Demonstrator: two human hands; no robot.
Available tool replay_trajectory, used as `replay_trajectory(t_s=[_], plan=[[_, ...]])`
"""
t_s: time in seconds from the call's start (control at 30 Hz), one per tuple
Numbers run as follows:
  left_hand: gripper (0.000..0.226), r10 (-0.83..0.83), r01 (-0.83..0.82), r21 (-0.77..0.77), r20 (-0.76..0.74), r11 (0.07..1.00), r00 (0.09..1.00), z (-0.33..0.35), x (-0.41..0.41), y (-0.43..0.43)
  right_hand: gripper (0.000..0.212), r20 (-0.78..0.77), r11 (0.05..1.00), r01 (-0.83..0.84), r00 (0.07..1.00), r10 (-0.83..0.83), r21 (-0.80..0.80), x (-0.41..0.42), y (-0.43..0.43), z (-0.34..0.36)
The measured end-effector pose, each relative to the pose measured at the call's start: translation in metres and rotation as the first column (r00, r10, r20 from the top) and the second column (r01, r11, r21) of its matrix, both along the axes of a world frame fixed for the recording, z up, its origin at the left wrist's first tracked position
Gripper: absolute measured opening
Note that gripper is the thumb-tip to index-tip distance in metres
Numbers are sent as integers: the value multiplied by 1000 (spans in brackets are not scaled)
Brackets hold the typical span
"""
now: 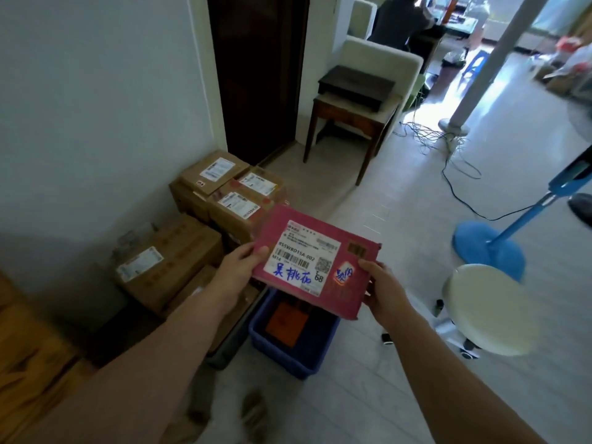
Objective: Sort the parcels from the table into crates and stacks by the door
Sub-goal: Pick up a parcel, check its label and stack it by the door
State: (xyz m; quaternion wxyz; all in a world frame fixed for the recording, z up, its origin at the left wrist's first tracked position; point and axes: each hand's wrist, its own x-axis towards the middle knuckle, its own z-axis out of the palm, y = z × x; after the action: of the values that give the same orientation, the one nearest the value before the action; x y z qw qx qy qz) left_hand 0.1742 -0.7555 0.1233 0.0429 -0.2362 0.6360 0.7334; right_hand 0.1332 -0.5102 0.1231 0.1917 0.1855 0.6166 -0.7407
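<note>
Over at nine o'clock we've got the brown cardboard boxes [169,264] sitting low against the wall. A taller stack of boxes [229,193] rises behind them at about eleven, right by the dark door [256,75]. So a good share of the sorting looks done.

Moving right, our left hand [238,267] grips the pink parcel [314,264] on its left edge. The thumb lies flat on top and the fingers are tucked underneath, out of sight. The parcel is up in the air, label facing us and tilted slightly, touching nothing but our two hands.

Directly below it, at six o'clock, the blue crate [288,357] waits on the floor with one orange packet [286,322] already lying inside. That makes the crate the likely drop, though the stack at eleven is also within reach.

At three o'clock from the parcel, our right hand [384,293] pinches the right corner, thumb over the top edge and fingers curled beneath. Both hands are closed on the load, neither one free.

Further right, at four o'clock, a white stool [490,309] stands just clear of our arm.

This parcel is not yet placed. The table is out of view, so we cannot tell how many are left.
</note>
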Motion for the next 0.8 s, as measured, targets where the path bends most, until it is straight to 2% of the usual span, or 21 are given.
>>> replay_trajectory(t_s=[0.1, 0.33, 0.47, 0.63, 0.8], plan=[[26, -38, 39, -21, 63, 999, 997, -27, -43, 4, 10, 54, 1000, 14, 998, -16, 22, -38, 4, -29], [20, -99, 125, -95, 237, 988, 966, -124, -137, 4, 18, 249, 996, 71, 965, -84, 60, -116, 0, -128], [37, -118, 171, -135, 332, 976, 936, -210, -172, 4, 24, 343, 993, 99, 932, -116, 65, -146, 0, -210], [39, -141, 316, -300, 485, 900, 863, -339, -191, 18, 39, 495, 979, 158, 845, -203, 131, -156, -13, -334], [34, -97, 443, -396, 648, 805, 755, -469, -194, 36, 34, 589, 968, 128, 773, -235, 217, -158, -20, -472]])
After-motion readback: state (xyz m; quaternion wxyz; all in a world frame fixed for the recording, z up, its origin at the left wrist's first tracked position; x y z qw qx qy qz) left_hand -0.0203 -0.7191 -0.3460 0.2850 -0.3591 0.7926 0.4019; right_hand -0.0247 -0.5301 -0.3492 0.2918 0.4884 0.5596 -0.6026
